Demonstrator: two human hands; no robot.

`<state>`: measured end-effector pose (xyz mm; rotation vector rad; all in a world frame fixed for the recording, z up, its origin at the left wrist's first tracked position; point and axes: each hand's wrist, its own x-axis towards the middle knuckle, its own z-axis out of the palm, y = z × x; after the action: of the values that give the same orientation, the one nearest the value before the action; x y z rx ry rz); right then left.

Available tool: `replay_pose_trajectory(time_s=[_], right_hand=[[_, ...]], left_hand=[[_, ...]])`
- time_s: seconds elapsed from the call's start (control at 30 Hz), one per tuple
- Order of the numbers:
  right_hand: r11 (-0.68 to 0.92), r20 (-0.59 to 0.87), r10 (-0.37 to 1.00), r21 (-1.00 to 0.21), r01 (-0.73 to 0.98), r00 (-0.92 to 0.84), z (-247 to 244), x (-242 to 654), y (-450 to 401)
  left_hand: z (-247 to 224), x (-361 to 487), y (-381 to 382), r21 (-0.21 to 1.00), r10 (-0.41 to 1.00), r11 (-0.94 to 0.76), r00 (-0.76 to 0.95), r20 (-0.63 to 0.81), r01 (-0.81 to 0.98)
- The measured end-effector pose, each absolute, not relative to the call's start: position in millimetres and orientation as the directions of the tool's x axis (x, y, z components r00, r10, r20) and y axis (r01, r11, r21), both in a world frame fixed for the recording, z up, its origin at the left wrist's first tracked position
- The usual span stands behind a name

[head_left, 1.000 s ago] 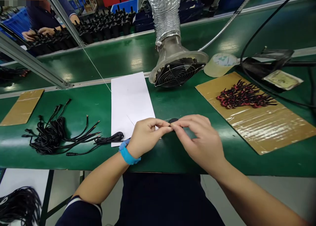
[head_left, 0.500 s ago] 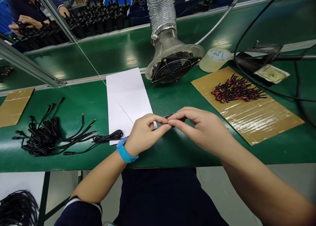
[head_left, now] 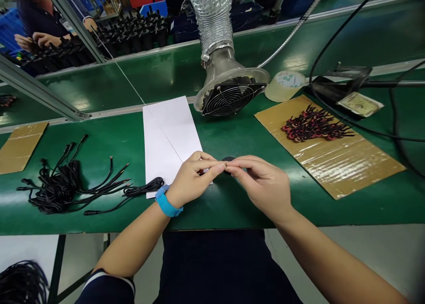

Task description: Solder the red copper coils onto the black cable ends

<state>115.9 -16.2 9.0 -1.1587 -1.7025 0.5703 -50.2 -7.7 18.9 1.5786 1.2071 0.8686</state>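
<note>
Fingertips meet at the middle of the bench, where my left hand (head_left: pixel 195 178) and my right hand (head_left: pixel 264 184) are both closed in a pinch. Whatever they hold is small and mostly covered by the fingers; a dark reddish bit shows under the left fingers. Just behind the fingertips a black rounded thing (head_left: pixel 229 159) shows in part. A coiled black cable (head_left: pixel 144 187) lies by my left wrist, which wears a blue strap (head_left: pixel 168 202). Part of a white sheet (head_left: pixel 171 136) lies behind my left hand.
At left lies a pile of black cables (head_left: pixel 58 184). Cardboard (head_left: pixel 358 162) at right bears many short dark-and-red wire pieces (head_left: pixel 315 125). A fan hood (head_left: pixel 232 91) hangs over the bench's back, beside a tape roll (head_left: pixel 285 85). Another person's hands (head_left: pixel 43 39) work beyond the frame.
My right hand has drawn in slightly and turned, with its wrist lower and further left. The fingertips of both hands stay together. The camera view has shifted slightly.
</note>
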Motion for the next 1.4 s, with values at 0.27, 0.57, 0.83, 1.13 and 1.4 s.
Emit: replay_pose_trajectory(time_s=[0.27, 0.57, 0.83, 1.13, 1.4], right_hand=[[0.417, 0.438, 0.899, -0.835, 0.359, -0.025, 5.8, 108.1, -17.3], [0.345, 0.330, 0.937, -0.925, 0.157, -0.116, 15.6, 113.5, -16.6], [0.114, 0.180, 0.883, -0.978, 0.174, 0.433, 33.5, 309.8, 84.9], [-0.113, 0.019, 0.902, -0.953, 0.280, 0.432, -10.3, 430.8, 193.1], [0.384, 0.586, 0.768, -0.745, 0.545, 0.259, -2.0, 419.5, 171.7]], left_hand=[[26.6, -51.3, -6.4, 0.971, 0.943, 0.156, 0.266, -0.202, 0.183], [33.4, -53.3, -3.0, 0.953, 0.934, 0.083, 0.312, -0.177, 0.290], [30.1, -51.6, -3.9, 0.910, 0.962, 0.034, 0.231, -0.142, 0.414], [78.0, -58.3, -26.1, 0.722, 0.985, -0.170, 0.110, 0.129, 0.671], [92.5, -45.8, -24.7, 0.586, 0.954, -0.252, 0.098, 0.282, 0.770]])
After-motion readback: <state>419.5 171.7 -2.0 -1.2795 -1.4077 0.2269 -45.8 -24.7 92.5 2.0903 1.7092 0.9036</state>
